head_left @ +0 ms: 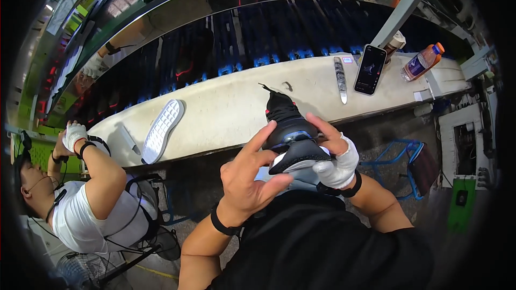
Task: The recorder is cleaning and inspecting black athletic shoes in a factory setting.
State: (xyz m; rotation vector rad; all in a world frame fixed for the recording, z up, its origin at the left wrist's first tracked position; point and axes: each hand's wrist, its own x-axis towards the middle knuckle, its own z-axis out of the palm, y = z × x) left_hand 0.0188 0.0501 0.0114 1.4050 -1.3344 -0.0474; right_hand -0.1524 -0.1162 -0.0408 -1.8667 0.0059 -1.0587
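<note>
A black shoe, its laces trailing at the far end, is held between my hands above the near edge of the pale bench. At its near end sits a black and white sole piece; whether it is fixed to the upper, I cannot tell. My bare left hand grips the left side, with its index finger on the upper and its thumb by the sole. On the right, my right hand, in a white glove with bare fingertips, closes on the shoe and sole. Its index finger lies along the upper.
The pale bench bears a white sole, a flat light blade, a small dark strip, a knife with a wrapped handle, a phone and a bottle. A co-worker sits left; a blue-framed stool stands right.
</note>
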